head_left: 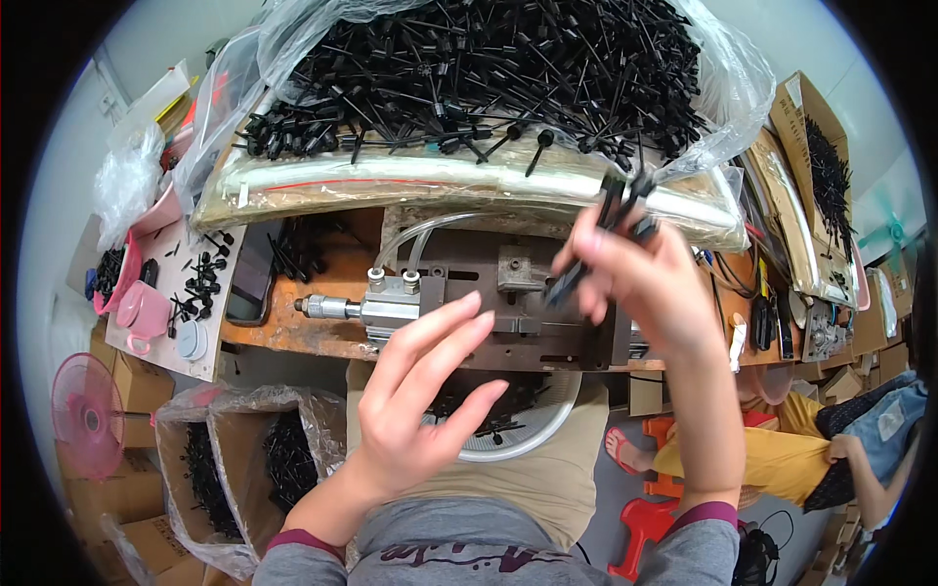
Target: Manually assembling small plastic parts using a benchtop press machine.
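Observation:
My right hand is raised over the right part of a small bench fixture and closed around several black stemmed plastic parts. They stick out above and below the fingers and are blurred by motion. Over the fixture's near edge, my left hand is empty, its fingers apart. Between the hands lies the dark fixture plate, bearing a metal block. At its left end sits a silver air cylinder with two clear hoses. A white basket with black parts rests at my lap, partly hidden by the left hand.
A plastic-lined tray heaped with black parts stands behind the fixture. To the left are a pink mug, lined boxes and a pink fan. A seated person and a red stool are at right.

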